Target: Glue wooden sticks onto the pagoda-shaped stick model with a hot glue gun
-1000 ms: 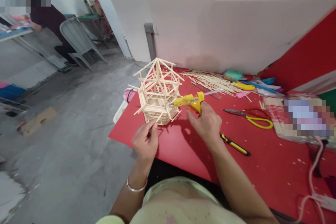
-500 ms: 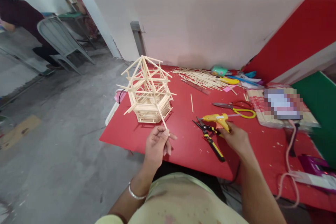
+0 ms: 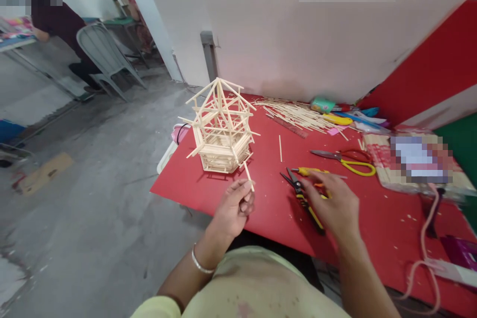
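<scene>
My left hand [image 3: 234, 208] pinches a short thin wooden stick [image 3: 249, 175] between thumb and fingertips, near the table's front edge. Just beyond it stands a pavilion-like model made of wooden sticks [image 3: 223, 131], with a pointed open roof frame. My right hand [image 3: 335, 203] hovers with fingers apart over the pliers [image 3: 300, 193], which have black and yellow handles. A yellow glue gun [image 3: 311, 171] lies behind the pliers, partly hidden by that hand. Whether the right fingertips touch either tool is hard to tell.
On the red table [image 3: 268, 213] lie scissors [image 3: 343, 160], a single stick [image 3: 280, 148], a ruler [image 3: 288, 126] and a heap of loose sticks [image 3: 294, 112]. A phone [image 3: 421, 159] rests on packets at right. White boards [image 3: 290, 39] stand behind; a person sits far left.
My right hand has let go of the glue gun, which now lies down, and has moved over the pliers. The left hand still holds its stick, now tilted more upright. The view has shifted left.
</scene>
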The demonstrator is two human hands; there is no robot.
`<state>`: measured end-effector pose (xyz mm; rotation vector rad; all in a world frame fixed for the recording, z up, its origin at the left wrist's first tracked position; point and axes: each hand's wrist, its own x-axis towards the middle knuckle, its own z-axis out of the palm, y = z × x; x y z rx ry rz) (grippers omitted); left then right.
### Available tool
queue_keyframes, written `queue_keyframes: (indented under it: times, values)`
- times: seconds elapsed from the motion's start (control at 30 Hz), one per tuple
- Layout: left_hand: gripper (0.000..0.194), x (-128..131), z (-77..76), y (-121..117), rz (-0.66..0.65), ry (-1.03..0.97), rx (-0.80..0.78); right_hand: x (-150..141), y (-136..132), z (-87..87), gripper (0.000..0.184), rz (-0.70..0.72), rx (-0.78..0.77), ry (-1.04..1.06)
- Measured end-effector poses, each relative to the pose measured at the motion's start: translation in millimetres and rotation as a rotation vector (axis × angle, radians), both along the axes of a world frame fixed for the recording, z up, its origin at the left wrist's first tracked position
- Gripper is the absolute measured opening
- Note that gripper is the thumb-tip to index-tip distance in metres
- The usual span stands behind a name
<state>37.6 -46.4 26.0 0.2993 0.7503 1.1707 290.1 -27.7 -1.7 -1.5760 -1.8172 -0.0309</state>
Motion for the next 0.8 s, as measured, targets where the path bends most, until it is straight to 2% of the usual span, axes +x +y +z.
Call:
queue_keyframes:
  times: [0.03, 0.1, 0.2, 0.37, 0.5, 0.63, 0.8]
  values:
    - [0.036, 2.3, 1.8, 0.9, -0.025, -0.059, -0.010, -18.8, -3.8, 10.3, 0.027, 0.171, 0.093, 0.049]
    - [0.038, 6.3, 4.4, 1.8, -0.061, -0.154, -0.029, -52.4, -8.2, 26.2, 0.034, 0.392, 0.235, 0.054]
    - [0.036, 7.5, 5.5, 1.8, -0.087, -0.240, -0.068, -84.0, -5.0, 35.3, 0.044, 0.515, 0.308, 0.031]
    - [0.032, -2.8, 4.0, 4.0, -0.071, -0.302, -0.075, -100.5, 8.0, 33.3, 0.045, 0.551, 0.387, -0.032]
    - [0.029, -9.9, 2.1, 8.7, -0.061, -0.302, -0.083, -109.1, 10.0, 35.1, 0.044, 0.514, 0.469, -0.080]
    - [0.028, -15.6, -7.7, 16.8, -0.039, -0.285, -0.084, -119.7, 15.7, 37.6, 0.051, 0.461, 0.515, 0.001]
    - [0.028, -24.4, -20.2, 34.5, 0.077, -0.284, -0.128, -135.2, 32.9, 35.7, 0.050, 0.501, 0.534, 0.050]
